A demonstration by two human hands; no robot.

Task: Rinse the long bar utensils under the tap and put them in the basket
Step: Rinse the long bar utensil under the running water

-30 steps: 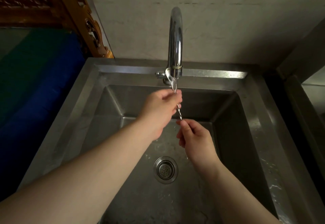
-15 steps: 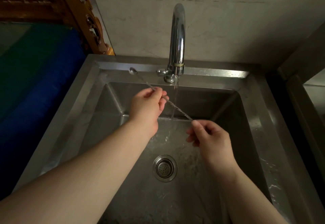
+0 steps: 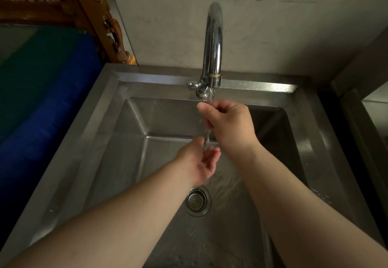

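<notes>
A thin twisted-metal long bar spoon (image 3: 205, 141) stands nearly upright in the water stream under the chrome tap (image 3: 214, 42). My right hand (image 3: 227, 123) is closed around its upper part, just below the tap's outlet. Lower down, my left hand (image 3: 198, 162) has thumb and fingers loosely curled around the bottom end, with water running over them. Most of the spoon is hidden inside the two hands, and its bowl cannot be seen. No basket is in view.
The steel sink (image 3: 109, 133) has a round drain strainer (image 3: 197, 201) below my hands, and water flows across the basin floor. A blue and green covering (image 3: 42, 99) lies to the left, carved wooden furniture (image 3: 88, 15) behind it, and a grey ledge (image 3: 361, 108) to the right.
The spoon has swung from slanting across the stream to nearly upright. My right hand rose to the tap's outlet, and my left hand dropped to the spoon's lower end.
</notes>
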